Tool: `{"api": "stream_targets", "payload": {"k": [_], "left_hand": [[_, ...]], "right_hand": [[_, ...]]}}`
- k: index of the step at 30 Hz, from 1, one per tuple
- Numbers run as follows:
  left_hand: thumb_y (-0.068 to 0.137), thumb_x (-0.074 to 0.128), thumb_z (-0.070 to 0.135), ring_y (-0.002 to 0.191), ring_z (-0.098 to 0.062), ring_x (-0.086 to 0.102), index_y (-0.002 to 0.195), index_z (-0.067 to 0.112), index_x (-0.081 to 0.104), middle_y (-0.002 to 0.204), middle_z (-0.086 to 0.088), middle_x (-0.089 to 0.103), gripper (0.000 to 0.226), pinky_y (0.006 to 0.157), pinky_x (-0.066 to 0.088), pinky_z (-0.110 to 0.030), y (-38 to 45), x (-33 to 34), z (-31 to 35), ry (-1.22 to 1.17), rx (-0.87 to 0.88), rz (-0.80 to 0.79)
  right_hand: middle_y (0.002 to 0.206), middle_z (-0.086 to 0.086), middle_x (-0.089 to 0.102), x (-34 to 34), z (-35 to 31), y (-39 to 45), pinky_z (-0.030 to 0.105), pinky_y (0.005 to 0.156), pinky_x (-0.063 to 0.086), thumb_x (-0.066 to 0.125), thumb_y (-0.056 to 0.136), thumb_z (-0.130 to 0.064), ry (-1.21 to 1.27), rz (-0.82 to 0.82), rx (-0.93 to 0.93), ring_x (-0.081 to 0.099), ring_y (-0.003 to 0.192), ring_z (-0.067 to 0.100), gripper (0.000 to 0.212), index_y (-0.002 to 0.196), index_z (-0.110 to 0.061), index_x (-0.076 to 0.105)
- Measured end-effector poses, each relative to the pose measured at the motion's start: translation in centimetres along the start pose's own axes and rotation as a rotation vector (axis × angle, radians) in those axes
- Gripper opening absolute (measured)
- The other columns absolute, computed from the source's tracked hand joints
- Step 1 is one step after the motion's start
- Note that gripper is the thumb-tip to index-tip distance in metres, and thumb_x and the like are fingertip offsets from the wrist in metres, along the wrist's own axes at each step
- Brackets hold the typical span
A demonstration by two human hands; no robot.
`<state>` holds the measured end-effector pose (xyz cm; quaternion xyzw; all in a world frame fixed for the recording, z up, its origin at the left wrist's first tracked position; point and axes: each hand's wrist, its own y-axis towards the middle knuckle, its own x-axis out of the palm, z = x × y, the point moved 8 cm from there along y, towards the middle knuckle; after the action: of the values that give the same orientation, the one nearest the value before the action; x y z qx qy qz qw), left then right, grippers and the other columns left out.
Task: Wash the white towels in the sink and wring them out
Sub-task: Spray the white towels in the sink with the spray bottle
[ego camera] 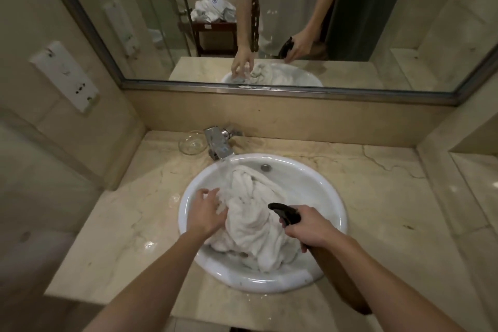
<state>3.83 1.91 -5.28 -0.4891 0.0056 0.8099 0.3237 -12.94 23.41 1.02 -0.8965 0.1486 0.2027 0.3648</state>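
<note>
- White towels [250,221] bunched in the round white sink [334,213], set in a marble counter [390,210].
- Left hand [206,214] grip released, fingers spread, pressing the towels' left side.
- Right hand [307,229] grip clenched round a dark spray bottle [285,214], nozzle over the towels.
- Faucet [218,143] at the sink's back-left rim, glass dish [192,142] beside it.

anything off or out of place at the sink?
Mostly normal. One oddity: the right hand grips a dark spray bottle aimed at the towel in the sink, which washing and wringing would not seem to need. The left hand presses the towel. Drops lie on the counter left of the sink.
</note>
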Motion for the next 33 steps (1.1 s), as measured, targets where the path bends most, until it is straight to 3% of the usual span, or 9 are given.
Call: {"api": "stream_targets", "payload": {"k": [2,5,8,10,12,18,22,28,33], "left_hand": [[0.07,0.064,0.069,0.147,-0.031,0.021,0.156,0.026,0.022,0.159,-0.013,0.013,0.105,0.118,0.026,-0.043,-0.3,1.5,-1.8,-0.055,-0.136,-0.102],[0.067,0.072,0.075,0.153,-0.03,-0.005,0.157,0.035,-0.008,0.162,-0.012,-0.025,0.127,0.123,0.009,-0.046,-1.6,5.1,-1.9,-0.254,-0.234,-0.289],[0.04,0.077,0.084,0.152,-0.036,-0.001,0.153,0.047,-0.013,0.15,-0.001,-0.047,0.149,0.123,0.016,-0.049,-2.2,8.4,-0.9,-0.293,-0.262,-0.325],[0.029,0.072,0.088,0.151,-0.042,0.005,0.156,0.042,-0.002,0.154,-0.002,-0.041,0.154,0.121,0.022,-0.052,-1.8,9.1,-0.5,-0.239,-0.28,-0.282],[0.037,0.079,0.081,0.149,-0.043,0.012,0.157,0.032,0.011,0.16,-0.006,-0.024,0.146,0.119,0.026,-0.052,-1.1,9.0,0.0,-0.247,-0.253,-0.223],[0.059,0.089,0.056,0.135,-0.033,0.04,0.147,0.02,0.032,0.154,-0.01,0.013,0.11,0.103,0.042,-0.04,-0.8,8.7,2.5,-0.307,-0.139,-0.164],[0.057,0.088,0.059,0.113,-0.027,0.052,0.12,0.02,0.051,0.127,-0.007,0.043,0.083,0.092,0.045,-0.035,-0.8,7.2,1.7,-0.327,-0.049,-0.125],[0.062,0.091,0.037,0.103,-0.019,0.059,0.113,0.013,0.06,0.11,0.003,0.06,0.064,0.089,0.046,-0.031,0.2,-2.3,1.8,-0.399,0.042,0.071],[0.057,0.09,0.038,0.09,-0.017,0.054,0.093,0.024,0.059,0.097,0.0,0.059,0.05,0.072,0.039,-0.031,0.4,-11.2,7.0,-0.216,0.32,0.222]], "right_hand": [[0.072,0.0,0.066,0.0,-0.7,0.6,0.046,0.066,0.059,0.057,0.065,-0.02,0.005,0.037,-0.003,0.069,0.05,0.028,0.018,0.082,-0.018,0.064],[0.062,-0.001,0.062,0.2,-1.2,1.3,0.041,0.066,0.058,0.056,0.069,-0.017,-0.026,0.08,0.007,0.069,0.047,0.026,0.008,0.075,-0.014,0.061],[0.068,0.0,0.065,1.0,-1.2,1.8,0.04,0.068,0.058,0.056,0.071,-0.017,-0.07,0.045,0.025,0.07,0.049,0.027,0.009,0.076,-0.021,0.062],[0.077,-0.001,0.069,1.2,-0.8,2.2,0.04,0.071,0.058,0.058,0.073,-0.019,-0.085,0.025,0.044,0.07,0.051,0.026,0.013,0.082,-0.025,0.066],[0.078,-0.001,0.068,0.9,-0.6,2.4,0.04,0.071,0.058,0.059,0.073,-0.02,-0.091,0.035,0.063,0.071,0.052,0.027,0.014,0.083,-0.023,0.067],[0.051,-0.004,0.061,0.6,-1.2,2.6,0.029,0.056,0.051,0.059,0.074,-0.017,-0.189,0.086,0.096,0.068,0.045,0.021,0.008,0.068,-0.021,0.058],[0.074,-0.002,0.072,1.6,-2.2,3.0,0.036,0.072,0.059,0.059,0.079,-0.023,-0.184,0.081,0.059,0.069,0.047,0.018,0.008,0.085,-0.023,0.065],[0.085,0.001,0.072,2.7,-2.3,2.7,0.037,0.071,0.058,0.06,0.079,-0.02,-0.084,0.077,0.056,0.07,0.05,0.021,0.01,0.085,-0.026,0.065],[0.08,0.002,0.07,1.7,-2.8,1.4,0.041,0.069,0.057,0.061,0.079,-0.019,0.011,0.094,0.023,0.07,0.05,0.025,0.012,0.087,-0.024,0.068]]}}
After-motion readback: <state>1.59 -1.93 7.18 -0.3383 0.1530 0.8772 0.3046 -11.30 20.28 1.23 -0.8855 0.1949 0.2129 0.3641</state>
